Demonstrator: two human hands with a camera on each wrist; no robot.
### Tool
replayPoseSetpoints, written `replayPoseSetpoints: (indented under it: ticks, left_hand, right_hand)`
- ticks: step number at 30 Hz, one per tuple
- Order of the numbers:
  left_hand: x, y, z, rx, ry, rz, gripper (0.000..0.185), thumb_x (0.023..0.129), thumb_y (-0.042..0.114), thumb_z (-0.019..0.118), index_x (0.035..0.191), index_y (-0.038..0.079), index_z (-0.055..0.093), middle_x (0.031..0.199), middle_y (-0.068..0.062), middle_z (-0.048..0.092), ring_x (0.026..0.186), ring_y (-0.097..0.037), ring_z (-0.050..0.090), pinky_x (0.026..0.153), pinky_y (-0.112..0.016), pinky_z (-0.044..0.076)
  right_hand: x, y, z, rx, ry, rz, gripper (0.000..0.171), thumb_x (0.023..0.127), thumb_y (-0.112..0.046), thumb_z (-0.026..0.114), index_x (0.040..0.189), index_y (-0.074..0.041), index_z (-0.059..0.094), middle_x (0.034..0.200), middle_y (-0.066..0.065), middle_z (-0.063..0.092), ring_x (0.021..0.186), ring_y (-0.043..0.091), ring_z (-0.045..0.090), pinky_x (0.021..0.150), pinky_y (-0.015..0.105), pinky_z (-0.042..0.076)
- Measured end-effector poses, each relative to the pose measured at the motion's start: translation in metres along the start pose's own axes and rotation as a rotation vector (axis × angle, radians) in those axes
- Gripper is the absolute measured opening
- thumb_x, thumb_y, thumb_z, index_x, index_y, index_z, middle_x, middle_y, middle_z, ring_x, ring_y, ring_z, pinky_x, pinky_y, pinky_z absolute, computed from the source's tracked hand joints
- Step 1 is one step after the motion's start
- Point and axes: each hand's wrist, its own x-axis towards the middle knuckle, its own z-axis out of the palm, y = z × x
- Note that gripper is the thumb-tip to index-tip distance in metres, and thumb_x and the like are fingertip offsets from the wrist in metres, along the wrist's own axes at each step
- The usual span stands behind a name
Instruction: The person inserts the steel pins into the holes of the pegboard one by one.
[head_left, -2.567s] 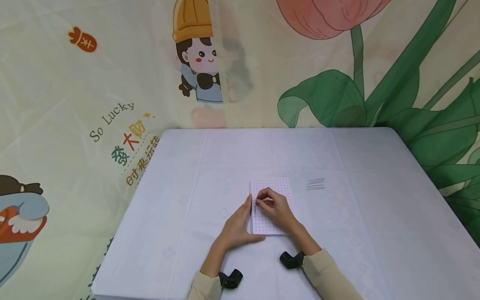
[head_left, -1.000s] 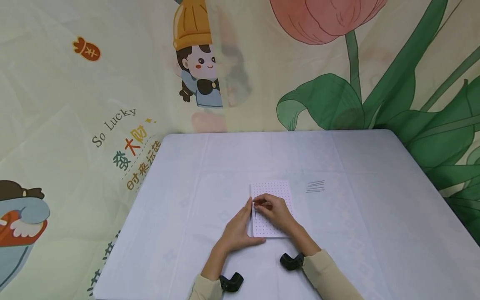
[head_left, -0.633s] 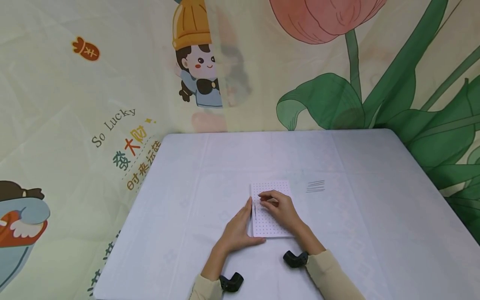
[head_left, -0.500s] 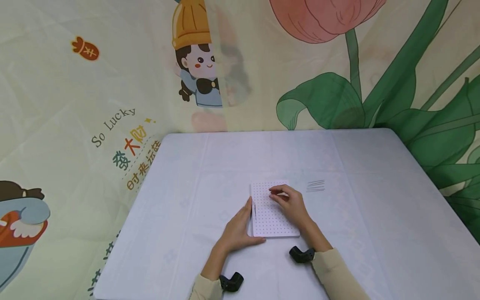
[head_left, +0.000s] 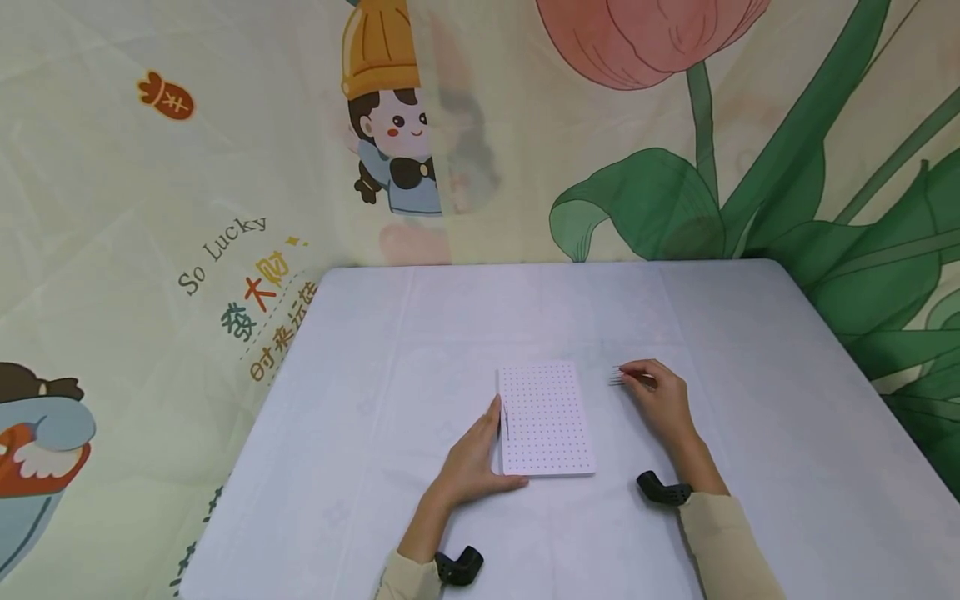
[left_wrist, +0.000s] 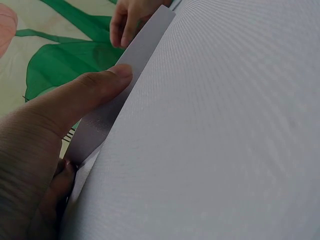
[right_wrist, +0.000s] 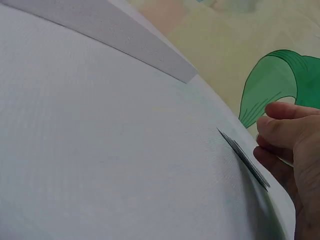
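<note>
"Dot-grid block (head_left: 551,417): where?"

"Lower middle of the head view, flat on the white table (head_left: 420,333), dotted face up. Thin dark needle (head_left: 507,425), by the look of it, along its left edge. Too fine to tell whether it's pushed in or just lying there."

"Left hand (head_left: 467,465)?"

"Lower-left corner of the block. Fingers along the left side, thumb at the bottom edge; left wrist view shows that thumb against the side wall. Thumb and fingers apart, bracing, not wrapped round."

"Right hand (head_left: 667,408)?"

"Right of centre, fingertips by the loose needles (right_wrist: 245,160). Fingers loosely bent, nothing visible in them; right wrist view shows the needles just beside, not gripped. Whether thumb and forefinger tips meet, can't tell."

"Step?"

"Taking one needle off the table, I'd judge."

"Doing it well?"

"They lie close and nearly parallel, so separate one first, say by rolling it aside with a fingertip. Come in low, pinch mid-shaft, clear of the sharp ends. Light but firm: thin shafts probably twist or slip. Lift straight up so the neighbours aren't dragged. Left hand should hold the block steady meanwhile."
</note>
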Motion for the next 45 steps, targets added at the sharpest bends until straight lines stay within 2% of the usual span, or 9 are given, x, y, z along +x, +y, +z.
replayPoseSetpoints:
  ticks: [7, 13, 21, 32, 39, 45]
  left_hand:
    - [0.000, 0.001, -0.001, 0.003, 0.003, 0.006, 0.126, 0.062, 0.068, 0.069, 0.149, 0.011, -0.001, 0.152, -0.006, 0.015, 0.136, -0.022, 0.023, 0.104, -0.039, 0.031]
    - [-0.001, 0.001, -0.002, -0.004, 0.010, 0.006, 0.126, 0.061, 0.067, 0.071, 0.149, 0.012, 0.000, 0.152, -0.005, 0.016, 0.136, -0.021, 0.023, 0.105, -0.039, 0.031]
    - [-0.001, 0.001, -0.001, -0.009, 0.003, 0.004, 0.126, 0.061, 0.068, 0.069, 0.149, 0.012, 0.000, 0.152, -0.004, 0.015, 0.136, -0.020, 0.023, 0.105, -0.038, 0.031]
    - [-0.001, 0.002, -0.002, -0.001, -0.005, -0.006, 0.125, 0.061, 0.068, 0.070, 0.149, 0.012, 0.000, 0.152, -0.003, 0.015, 0.136, -0.019, 0.022, 0.105, -0.037, 0.030]
    - [-0.001, 0.003, -0.003, 0.001, 0.000, 0.003, 0.126, 0.061, 0.065, 0.072, 0.149, 0.011, 0.000, 0.152, -0.005, 0.016, 0.136, -0.021, 0.023, 0.104, -0.039, 0.031]
    - [0.000, 0.002, -0.003, 0.014, -0.001, 0.019, 0.126, 0.062, 0.065, 0.072, 0.149, 0.010, -0.001, 0.152, -0.005, 0.016, 0.136, -0.020, 0.023, 0.104, -0.038, 0.031]
  right_hand:
    - [0.000, 0.003, -0.001, -0.026, -0.039, -0.012, 0.017, 0.079, 0.003, 0.069, 0.094, -0.005, 0.068, 0.094, 0.005, 0.065, 0.087, 0.021, 0.061, 0.076, 0.010, 0.046]
    - [-0.004, 0.002, -0.003, -0.048, -0.032, -0.023, 0.019, 0.077, 0.007, 0.069, 0.093, -0.002, 0.067, 0.093, 0.008, 0.065, 0.086, 0.021, 0.061, 0.075, 0.006, 0.043]
    - [-0.008, 0.001, -0.008, -0.020, -0.009, 0.019, 0.021, 0.074, 0.010, 0.070, 0.092, -0.001, 0.067, 0.093, 0.009, 0.065, 0.087, 0.024, 0.061, 0.075, 0.004, 0.042]
    - [-0.008, 0.001, -0.011, -0.023, 0.019, -0.014, 0.020, 0.073, 0.006, 0.073, 0.091, -0.002, 0.068, 0.090, 0.008, 0.067, 0.082, 0.009, 0.059, 0.073, 0.004, 0.041]
    - [-0.010, 0.003, -0.012, -0.086, -0.024, 0.013, 0.020, 0.075, 0.002, 0.073, 0.093, -0.002, 0.067, 0.091, 0.010, 0.067, 0.083, 0.022, 0.062, 0.073, 0.004, 0.038]
    - [-0.011, 0.003, -0.012, -0.106, -0.034, 0.009, 0.021, 0.074, -0.002, 0.075, 0.095, -0.003, 0.069, 0.092, 0.009, 0.067, 0.083, 0.023, 0.061, 0.073, 0.010, 0.041]
